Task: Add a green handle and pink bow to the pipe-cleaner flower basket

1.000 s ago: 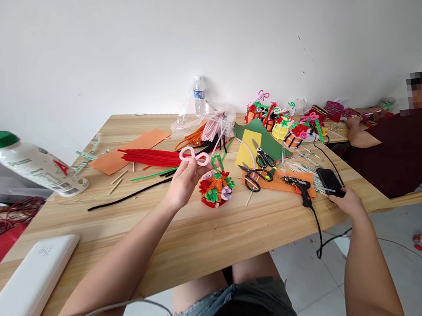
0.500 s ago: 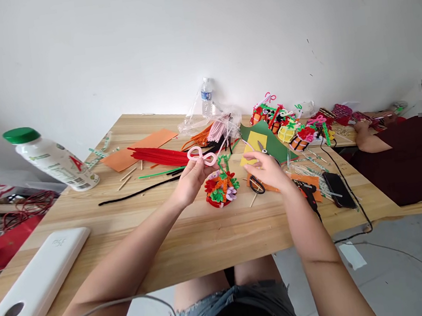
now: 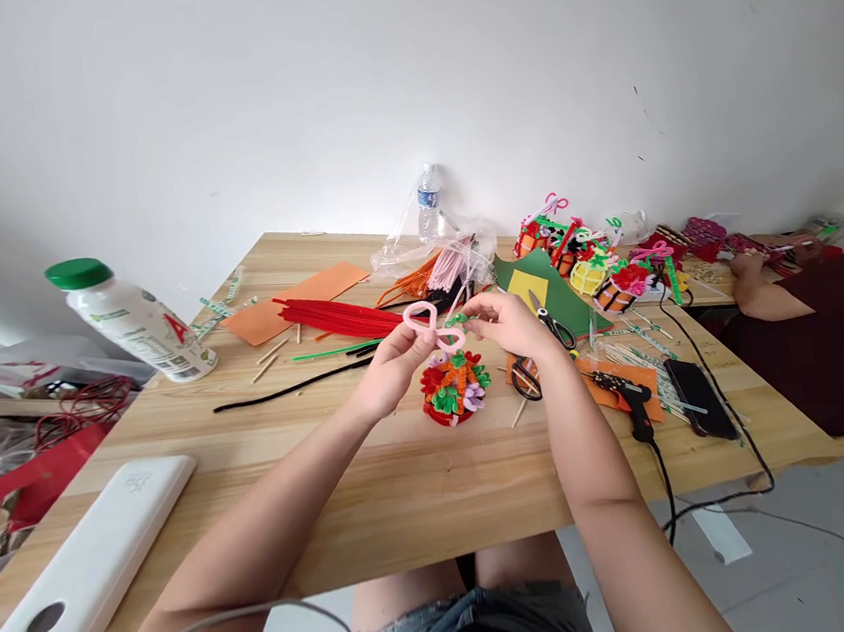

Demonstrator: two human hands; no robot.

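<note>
My left hand (image 3: 395,367) pinches a pink pipe-cleaner bow (image 3: 420,318), its two loops spread above the fingers. Close beside the bow, my right hand (image 3: 502,326) has thumb and fingers brought together by a green pipe-cleaner piece (image 3: 456,319) and a pink tail; what exactly they grip is unclear. Just below both hands, a small basket of pipe-cleaner flowers (image 3: 454,389) in red, orange, green and lilac stands on the wooden table (image 3: 379,481). The bow partly covers the top of this basket.
Red pipe cleaners (image 3: 336,317) lie left of the hands. On the right are scissors (image 3: 555,327), a glue gun (image 3: 631,397) with its cord, and a phone (image 3: 698,398). Finished baskets (image 3: 619,287) stand behind. A white bottle (image 3: 136,321) and power bank (image 3: 92,557) are at left; another person sits right.
My right hand has moved left to the bow, and its fingers have come together. The bow has tilted and shifted slightly in my left hand. The camera view has turned a little left.
</note>
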